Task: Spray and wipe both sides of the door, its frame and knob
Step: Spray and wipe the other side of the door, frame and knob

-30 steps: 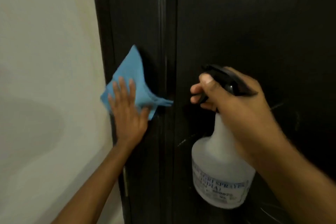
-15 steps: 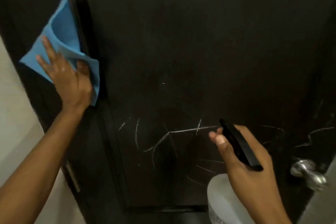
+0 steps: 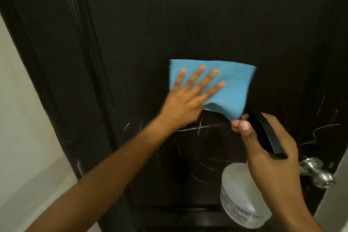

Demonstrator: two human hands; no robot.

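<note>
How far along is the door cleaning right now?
Nothing looks finished. In hand: the left hand presses a blue cloth flat on the door panel, while the right hand grips the spray bottle. Left: pale scratch marks below the cloth, the knob, the frame and the unseen other side.

Door (image 3: pixel 188 24) is showing near-black brown, faint wood grain, with pale whitish scratch marks (image 3: pixel 199 128) crossing its lower panel. Cloth (image 3: pixel 233 88) is showing plain sky blue. Spray bottle (image 3: pixel 239 199) is showing translucent white with dark printed lettering; its trigger head (image 3: pixel 265 133) black. Knob (image 3: pixel 316 171) is showing silver. Wall (image 3: pixel 22 137) is showing off-white.
</note>
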